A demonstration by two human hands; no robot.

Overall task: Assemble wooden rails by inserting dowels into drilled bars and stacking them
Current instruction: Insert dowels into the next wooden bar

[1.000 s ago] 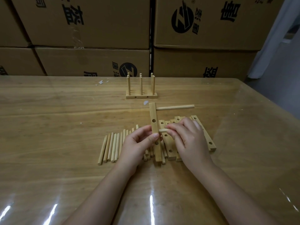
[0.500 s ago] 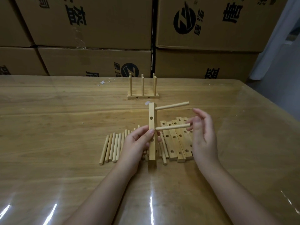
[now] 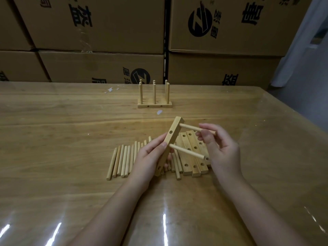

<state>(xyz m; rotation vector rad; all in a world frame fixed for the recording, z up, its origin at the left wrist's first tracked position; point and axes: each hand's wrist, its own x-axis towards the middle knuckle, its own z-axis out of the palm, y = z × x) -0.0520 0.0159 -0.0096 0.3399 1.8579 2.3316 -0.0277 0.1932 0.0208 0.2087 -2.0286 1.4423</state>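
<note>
Gripping a drilled wooden bar (image 3: pixel 170 139) near its middle, the left hand (image 3: pixel 150 157) holds it tilted above the bench (image 3: pixel 53 130), its upper end leaning away and to the right, its lower end hidden behind the palm. Two dowels stick out of the bar toward the right: the upper dowel (image 3: pixel 190 128) near the top end and the lower dowel (image 3: pixel 186 151) near the middle, with an empty hole between them on the side face. The right hand (image 3: pixel 220 150) has its fingers (image 3: pixel 205 129) closed lightly on the far part of the upper dowel, pinching it between thumb and fingertips. Under the hands, a row of loose dowels (image 3: pixel 122 160) lies side by side on the bench, and just beside them to the right lie several drilled bars (image 3: pixel 191 157) flat, touching one another. Well apart, farther back, stands a finished rail assembly (image 3: pixel 154 102) with upright dowels. Stacked cardboard boxes (image 3: pixel 106 32) rise behind the bench.
</note>
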